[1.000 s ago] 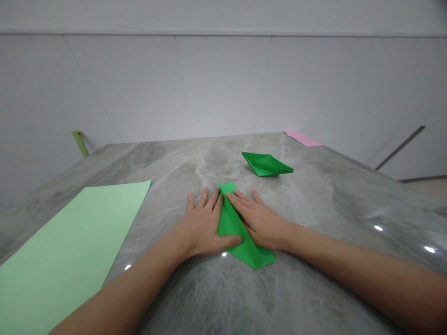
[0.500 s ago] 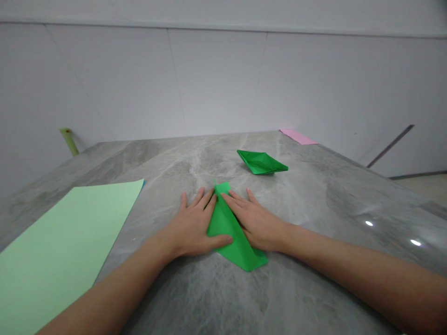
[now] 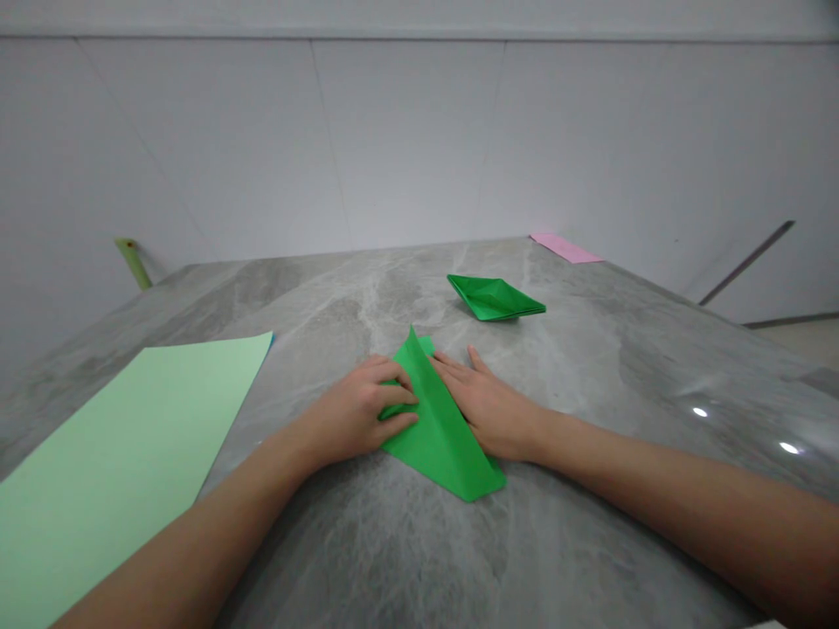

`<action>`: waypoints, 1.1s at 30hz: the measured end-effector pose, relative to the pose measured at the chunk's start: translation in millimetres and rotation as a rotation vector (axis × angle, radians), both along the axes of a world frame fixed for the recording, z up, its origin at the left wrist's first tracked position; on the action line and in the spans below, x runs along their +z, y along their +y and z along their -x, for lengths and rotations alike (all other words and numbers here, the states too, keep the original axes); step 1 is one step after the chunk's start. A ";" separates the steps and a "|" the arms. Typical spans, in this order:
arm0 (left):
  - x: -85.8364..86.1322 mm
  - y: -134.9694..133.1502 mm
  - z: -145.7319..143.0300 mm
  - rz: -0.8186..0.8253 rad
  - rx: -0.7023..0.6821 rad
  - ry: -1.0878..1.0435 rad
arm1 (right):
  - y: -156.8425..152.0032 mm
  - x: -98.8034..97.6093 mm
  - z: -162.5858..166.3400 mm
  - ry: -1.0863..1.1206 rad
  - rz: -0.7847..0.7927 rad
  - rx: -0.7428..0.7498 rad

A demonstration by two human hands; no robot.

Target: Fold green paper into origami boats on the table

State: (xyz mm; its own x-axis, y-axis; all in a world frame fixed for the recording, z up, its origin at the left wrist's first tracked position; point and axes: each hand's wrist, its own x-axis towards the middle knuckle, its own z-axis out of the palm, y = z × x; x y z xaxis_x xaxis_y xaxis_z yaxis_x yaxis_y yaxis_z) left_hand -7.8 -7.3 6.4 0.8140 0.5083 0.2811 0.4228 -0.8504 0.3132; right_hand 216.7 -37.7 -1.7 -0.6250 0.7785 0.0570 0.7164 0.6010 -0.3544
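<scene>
A partly folded sheet of dark green paper (image 3: 440, 432) lies on the grey marble table (image 3: 406, 542) in front of me. My left hand (image 3: 357, 411) has its fingers curled round the paper's left flap, pinching it and lifting it off the table. My right hand (image 3: 486, 402) lies flat, fingers stretched out, pressing on the right part of the same paper. A finished dark green paper boat (image 3: 495, 298) sits further back, a little to the right, apart from both hands.
A large light green sheet (image 3: 111, 454) lies at the left, reaching the near edge. A pink sheet (image 3: 565, 248) rests at the far right corner by the white wall. A yellow-green tube (image 3: 134, 262) leans at the far left edge.
My left hand went from lying flat on the paper to curling its fingers round the left flap and raising it. My right hand stayed flat on the paper.
</scene>
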 end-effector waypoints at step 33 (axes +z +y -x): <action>-7.3 8.2 6.0 -0.016 0.166 0.050 | -0.9 -4.1 0.1 -0.047 -0.031 0.010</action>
State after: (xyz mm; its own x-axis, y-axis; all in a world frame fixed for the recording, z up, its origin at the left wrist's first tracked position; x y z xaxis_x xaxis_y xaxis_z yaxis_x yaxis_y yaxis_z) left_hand -13.8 0.9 -1.0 0.7324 0.6326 0.2518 0.5726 -0.7723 0.2751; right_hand 216.6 -38.5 -5.8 -0.6353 0.7706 0.0513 0.7257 0.6183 -0.3018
